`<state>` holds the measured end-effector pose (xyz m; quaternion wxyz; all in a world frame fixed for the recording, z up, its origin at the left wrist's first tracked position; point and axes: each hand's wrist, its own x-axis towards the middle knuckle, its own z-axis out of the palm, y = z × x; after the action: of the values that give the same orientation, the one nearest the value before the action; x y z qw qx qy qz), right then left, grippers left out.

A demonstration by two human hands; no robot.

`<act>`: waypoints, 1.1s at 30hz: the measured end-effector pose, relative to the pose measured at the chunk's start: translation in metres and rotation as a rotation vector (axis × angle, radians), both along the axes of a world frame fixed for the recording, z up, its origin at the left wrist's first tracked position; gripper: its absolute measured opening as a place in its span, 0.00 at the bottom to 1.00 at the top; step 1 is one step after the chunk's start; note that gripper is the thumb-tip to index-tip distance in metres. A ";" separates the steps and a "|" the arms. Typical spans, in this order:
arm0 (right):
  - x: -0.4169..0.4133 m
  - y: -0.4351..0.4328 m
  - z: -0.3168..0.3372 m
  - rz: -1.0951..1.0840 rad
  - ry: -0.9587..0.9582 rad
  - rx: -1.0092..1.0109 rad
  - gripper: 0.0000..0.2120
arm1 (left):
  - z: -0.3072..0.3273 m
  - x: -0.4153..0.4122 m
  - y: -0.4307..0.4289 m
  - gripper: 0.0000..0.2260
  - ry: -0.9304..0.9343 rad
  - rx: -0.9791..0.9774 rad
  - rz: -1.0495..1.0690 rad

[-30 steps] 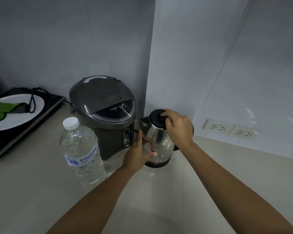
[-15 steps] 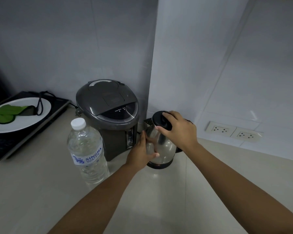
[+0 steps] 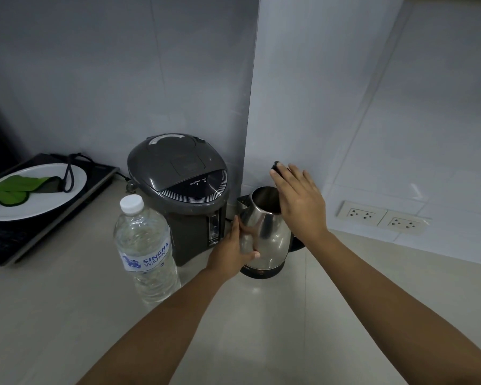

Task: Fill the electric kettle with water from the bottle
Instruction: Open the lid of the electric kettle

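A small steel electric kettle (image 3: 270, 240) stands on its black base by the wall corner, and its mouth is uncovered. My left hand (image 3: 231, 252) is wrapped around the kettle's left side. Above the rim, my right hand (image 3: 299, 201) holds the black lid (image 3: 276, 165), of which only an edge shows past the fingertips. A clear plastic water bottle (image 3: 143, 245) with a white cap on stands upright to the left of the kettle, untouched.
A grey electric thermo pot (image 3: 178, 190) stands between bottle and kettle, against the wall. At far left a white plate (image 3: 39, 207) with green leaves rests on a black induction cooker (image 3: 11, 245). Two wall sockets (image 3: 381, 217) sit low on the right wall.
My right hand has lifted the black lid off the kettle, so the mouth is now uncovered. The left hand stays on the kettle's side.
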<state>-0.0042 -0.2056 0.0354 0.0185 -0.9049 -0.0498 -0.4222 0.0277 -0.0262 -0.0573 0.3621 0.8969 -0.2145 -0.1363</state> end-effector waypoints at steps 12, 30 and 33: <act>-0.034 0.001 -0.024 -0.229 0.188 0.154 0.28 | 0.007 -0.002 -0.003 0.55 0.013 -0.056 0.000; -0.075 -0.003 -0.078 -0.319 0.394 0.544 0.38 | 0.012 -0.001 -0.009 0.54 0.124 -0.096 0.062; -0.076 -0.011 -0.085 -0.280 0.441 0.783 0.40 | 0.017 -0.001 -0.007 0.57 0.147 -0.126 0.057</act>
<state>-0.0803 -0.2162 -0.0500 0.3117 -0.8960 0.2408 -0.2051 0.0267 -0.0337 -0.0401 0.4361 0.8656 -0.1701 -0.1778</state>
